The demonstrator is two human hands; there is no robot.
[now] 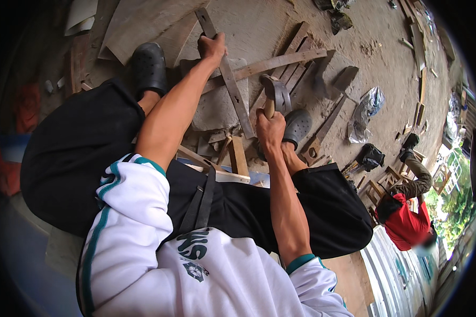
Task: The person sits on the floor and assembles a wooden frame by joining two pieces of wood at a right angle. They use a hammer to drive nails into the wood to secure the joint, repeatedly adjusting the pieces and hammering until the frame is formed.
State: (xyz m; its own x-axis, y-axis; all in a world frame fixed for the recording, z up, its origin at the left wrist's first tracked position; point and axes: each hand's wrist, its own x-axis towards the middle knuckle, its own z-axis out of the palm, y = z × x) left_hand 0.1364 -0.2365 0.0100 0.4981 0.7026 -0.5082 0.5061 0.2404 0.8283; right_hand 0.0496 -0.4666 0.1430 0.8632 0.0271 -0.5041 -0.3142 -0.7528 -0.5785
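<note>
- Head view, hands: our left hand [212, 47] is closed around a long grey wooden strip [228, 79], pinning it slantwise on a flat grey stone slab [217, 108]; our right hand [270, 129] is wrapped tight round the pale wooden handle of a dark-headed hammer [276, 94], whose head is lifted just above the slab's right edge.
- Head view, step: we judge that we are in mid-hammering, with the strip steadied and the hammer raised for a blow. The next move seems to call for a straight, measured swing that lands on the strip, well clear of the holding fingers.
- Head view, surroundings: a longer pale wooden batten [272, 63] crosses under the strip, scrap offcuts lie on the dirt floor, and our feet in dark perforated clogs [148, 66] sit either side of the slab.
- Head view, hard to make out: we cannot see any nail or the exact strike point, since the hammer head covers it. Our knees hide the slab's near edge. A person in a red top [404, 224] crouches at the right rim, their hands out of sight.
</note>
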